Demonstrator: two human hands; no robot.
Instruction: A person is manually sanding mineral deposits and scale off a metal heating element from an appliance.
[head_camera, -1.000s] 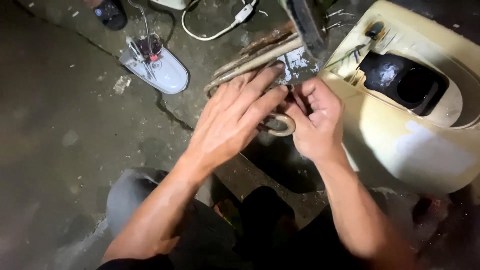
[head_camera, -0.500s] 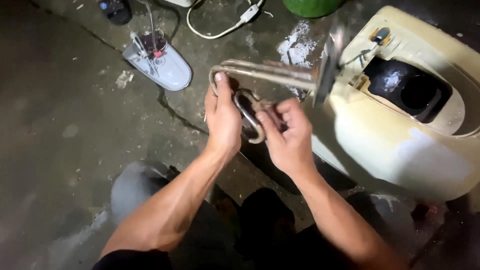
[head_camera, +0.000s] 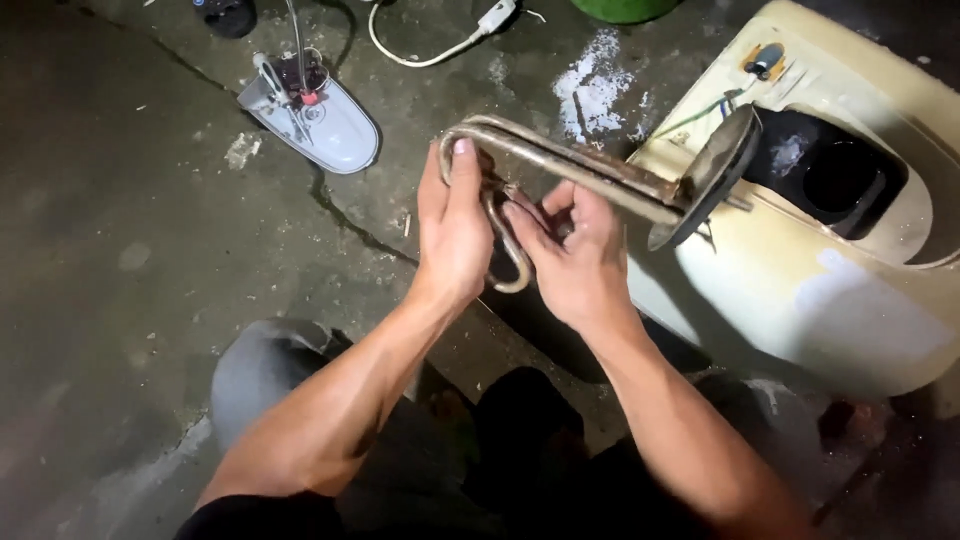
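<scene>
Hands meet at frame centre: our left hand (head_camera: 452, 238) and right hand (head_camera: 577, 262) both clamp the bent heating element (head_camera: 560, 165), held above the concrete floor (head_camera: 120, 250), beside the cream tank (head_camera: 830, 290).

Two bare hands, a left hand (head_camera: 455, 240) and a right hand (head_camera: 575, 255); one bent metal heating tube (head_camera: 560, 160) with one round metal plate (head_camera: 712, 172) at its end; one smaller metal loop (head_camera: 508, 255) between the hands; one cream-coloured tank shell (head_camera: 800, 290) with one dark round opening (head_camera: 840, 175); one pale oval cover (head_camera: 320, 120) on the concrete floor (head_camera: 120, 250); one white cable (head_camera: 430, 45); one green object (head_camera: 625, 8) at the top edge; one dark object (head_camera: 228, 14) at the top left; one white powdery patch (head_camera: 592, 85)
</scene>
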